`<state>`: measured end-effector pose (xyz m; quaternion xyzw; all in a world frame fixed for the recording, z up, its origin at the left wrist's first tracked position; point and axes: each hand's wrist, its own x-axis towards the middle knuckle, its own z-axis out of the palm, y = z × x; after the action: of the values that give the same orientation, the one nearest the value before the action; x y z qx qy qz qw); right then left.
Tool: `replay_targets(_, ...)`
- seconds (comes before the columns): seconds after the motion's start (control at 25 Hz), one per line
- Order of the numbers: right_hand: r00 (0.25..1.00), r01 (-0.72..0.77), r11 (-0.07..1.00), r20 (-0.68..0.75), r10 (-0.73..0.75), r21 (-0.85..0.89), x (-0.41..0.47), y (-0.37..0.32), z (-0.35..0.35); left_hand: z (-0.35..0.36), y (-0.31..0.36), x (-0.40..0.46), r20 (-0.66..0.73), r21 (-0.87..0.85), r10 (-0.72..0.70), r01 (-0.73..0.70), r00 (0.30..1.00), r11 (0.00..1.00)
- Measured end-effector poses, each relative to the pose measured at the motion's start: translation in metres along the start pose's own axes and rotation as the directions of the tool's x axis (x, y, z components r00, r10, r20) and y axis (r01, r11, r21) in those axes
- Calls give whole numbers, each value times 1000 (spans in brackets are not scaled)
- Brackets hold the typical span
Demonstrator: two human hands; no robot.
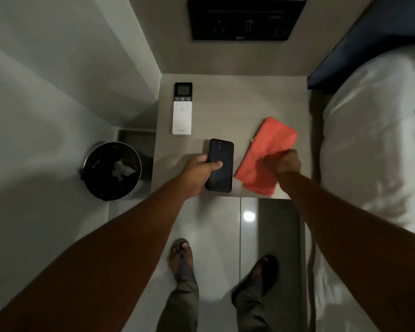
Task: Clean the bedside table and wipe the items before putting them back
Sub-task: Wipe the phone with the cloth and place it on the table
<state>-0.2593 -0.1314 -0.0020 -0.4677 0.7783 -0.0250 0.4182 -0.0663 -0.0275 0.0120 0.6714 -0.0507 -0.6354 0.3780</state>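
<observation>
The beige bedside table [237, 99] stands against the wall. A black flat device, like a power bank [222, 156], lies near the table's front edge, and my left hand [199, 171] grips its left side with the thumb across its top. A folded orange cloth [266, 144] rests on the table's right front part, with my right hand [283, 164] closed on its near portion. A white remote with a dark screen [182, 109] lies flat at the table's left side, apart from both hands.
A round black waste bin [113, 171] with crumpled paper inside stands on the floor left of the table. A bed with a white pillow [374, 130] borders the right side. A dark wall panel [244, 17] hangs above the table. My sandalled feet stand on glossy tiles.
</observation>
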Motion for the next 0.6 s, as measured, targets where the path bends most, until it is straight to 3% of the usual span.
replay_targets(0.08, 977, 207, 974, 23, -210, 94, -25, -5, -10, 4, 0, -4, -11, -14, -4, 4, 1000, 1000)
replay_targets(0.16, 875, 456, 880, 112, -470, 133, -67, -17, -24, 21, 13, -19, -18, -56, 7, -8, 1000, 998)
replay_targets(0.28, 708, 695, 718, 191, -680, -21, -142, -35, -52, 50, 49, -69, 25, -151, 39, -35, 999, 988)
replay_targets(0.36, 664, 738, 634, 83, -743, -231, -183, -53, -83, 64, 78, -114, 50, -182, 75, -65, 996, 981)
replay_targets(0.44, 606, 762, 574, 17, -795, -300, -213, -82, -126, 74, 111, -170, 95, -204, 134, -112, 986, 973)
replay_targets(0.6, 698, 714, 699, -41, -715, -33, -258, -137, -191, 80, 172, -253, 175, -205, 259, -222, 950, 953)
